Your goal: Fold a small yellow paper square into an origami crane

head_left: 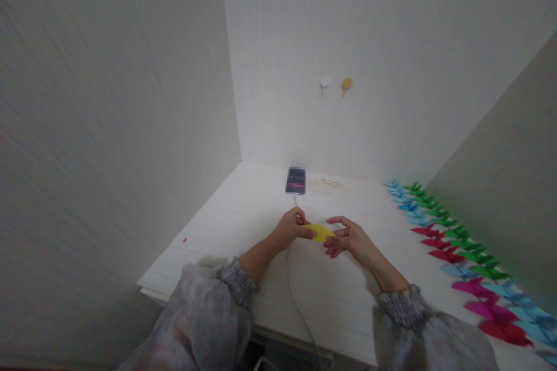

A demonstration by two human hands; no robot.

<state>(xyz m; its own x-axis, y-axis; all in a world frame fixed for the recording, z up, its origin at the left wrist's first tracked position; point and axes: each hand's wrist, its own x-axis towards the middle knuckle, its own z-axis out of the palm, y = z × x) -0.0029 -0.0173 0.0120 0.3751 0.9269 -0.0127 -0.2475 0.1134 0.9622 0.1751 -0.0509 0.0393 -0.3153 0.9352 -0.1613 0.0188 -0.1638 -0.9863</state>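
Observation:
A small piece of yellow folded paper (pixel 321 232) is held between my two hands, above the middle of the white table. My left hand (pixel 290 228) pinches its left end, the thumb lying along the near side. At the right end, my right hand (pixel 349 237) grips the paper between thumb and fingers, its index finger lifted away from it. Parts of the paper are hidden by my fingers, so its exact folds cannot be made out.
Rows of folded paper cranes (pixel 448 232) in green, blue, red and pink line the table's right side. A phone (pixel 296 180) lies near the back wall, its cable (pixel 292 293) running to the front edge. Two hooks (pixel 346 84) hang on the wall. An orange scrap (pixel 185 239) lies left.

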